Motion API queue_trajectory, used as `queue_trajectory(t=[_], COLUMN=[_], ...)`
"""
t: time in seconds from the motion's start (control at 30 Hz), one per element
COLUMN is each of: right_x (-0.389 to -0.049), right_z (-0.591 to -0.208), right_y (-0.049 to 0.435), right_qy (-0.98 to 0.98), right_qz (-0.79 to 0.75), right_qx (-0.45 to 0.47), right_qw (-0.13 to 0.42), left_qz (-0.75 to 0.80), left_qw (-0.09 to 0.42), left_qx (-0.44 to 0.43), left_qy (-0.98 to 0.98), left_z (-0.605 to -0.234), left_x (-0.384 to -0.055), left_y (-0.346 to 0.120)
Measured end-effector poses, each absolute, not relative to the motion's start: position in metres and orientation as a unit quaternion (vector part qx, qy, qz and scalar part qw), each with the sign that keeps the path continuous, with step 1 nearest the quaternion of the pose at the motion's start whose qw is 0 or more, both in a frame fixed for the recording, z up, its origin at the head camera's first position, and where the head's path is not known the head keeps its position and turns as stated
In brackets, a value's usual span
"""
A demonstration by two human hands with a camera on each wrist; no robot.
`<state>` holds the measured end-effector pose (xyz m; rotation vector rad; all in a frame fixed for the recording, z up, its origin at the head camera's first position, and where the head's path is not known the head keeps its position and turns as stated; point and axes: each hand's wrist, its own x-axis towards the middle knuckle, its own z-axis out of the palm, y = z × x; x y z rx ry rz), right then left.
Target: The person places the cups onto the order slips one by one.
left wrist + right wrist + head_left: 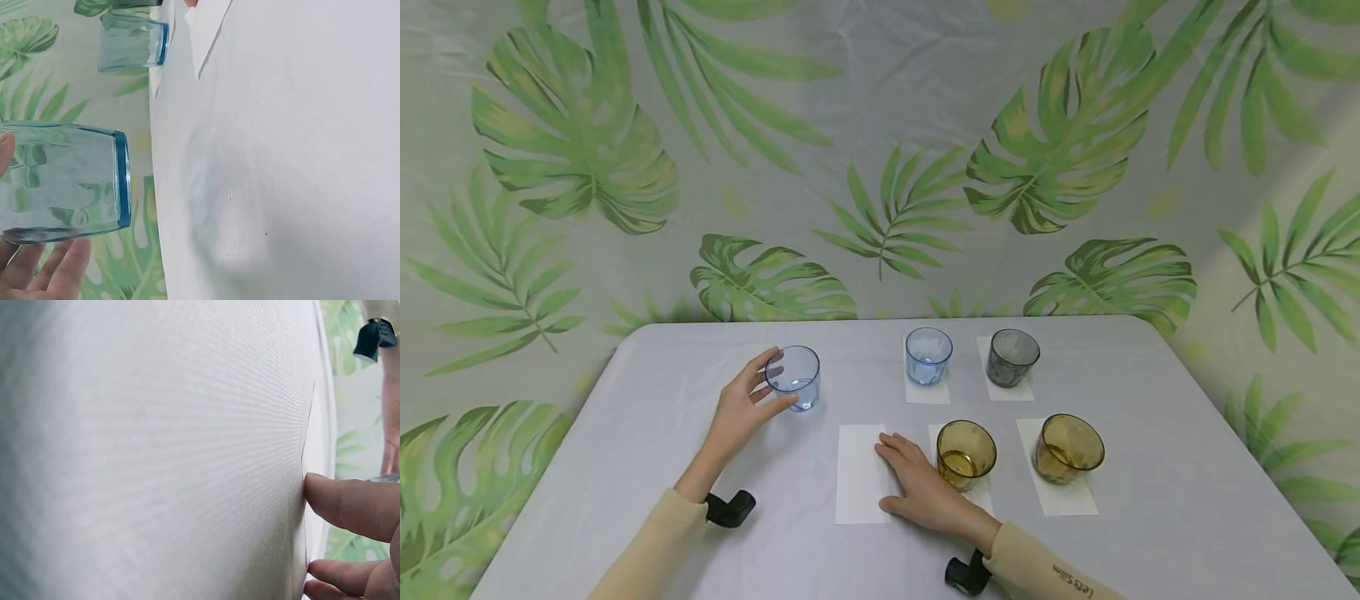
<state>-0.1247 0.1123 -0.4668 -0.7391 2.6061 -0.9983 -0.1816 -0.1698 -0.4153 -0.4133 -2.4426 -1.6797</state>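
My left hand [739, 418] grips a light blue glass [801, 385] by its sides, thumb in front and fingers behind. In the left wrist view that glass [69, 178] is upright, with its thick blue base clear of the tablecloth. My right hand [922, 490] rests on the right part of a white paper rectangle [857, 475], its fingers fairly straight. The right wrist view shows the thumb [350, 503] and fingertips touching the paper's surface. Just beyond the right hand stands an amber glass [966, 454] on its own paper.
Another amber glass [1069, 450] stands on paper [1067, 500] at the right. Behind are a second blue glass [928, 358] and a grey glass [1012, 358], each on paper. A leaf-patterned cloth [895, 167] hangs behind the white table [647, 400].
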Motion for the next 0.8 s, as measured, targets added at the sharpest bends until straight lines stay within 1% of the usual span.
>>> queue_trajectory(t=[0.13,0.33,0.7,0.8], right_x=[-0.125,-0.124,-0.124,-0.125], right_z=[-0.467,-0.466,-0.467,-0.467], right_y=[0.112,0.112,0.111,0.111], right_qy=[0.896,0.896,0.899,0.900], right_qz=[-0.343,-0.343,-0.337,-0.336], right_qx=[-0.253,-0.250,-0.249,-0.249], right_qw=[0.128,0.129,0.126,0.126], left_qz=[-0.560,-0.561,-0.577,-0.573], left_qw=[0.071,0.061,0.025,0.021], left_qx=[-0.143,-0.168,-0.187,-0.191], left_qy=[-0.813,-0.808,-0.795,-0.797], left_z=[-0.429,-0.437,-0.440,-0.436], left_x=[-0.182,-0.173,-0.161,-0.156], left_y=[-0.170,-0.164,-0.144,-0.138])
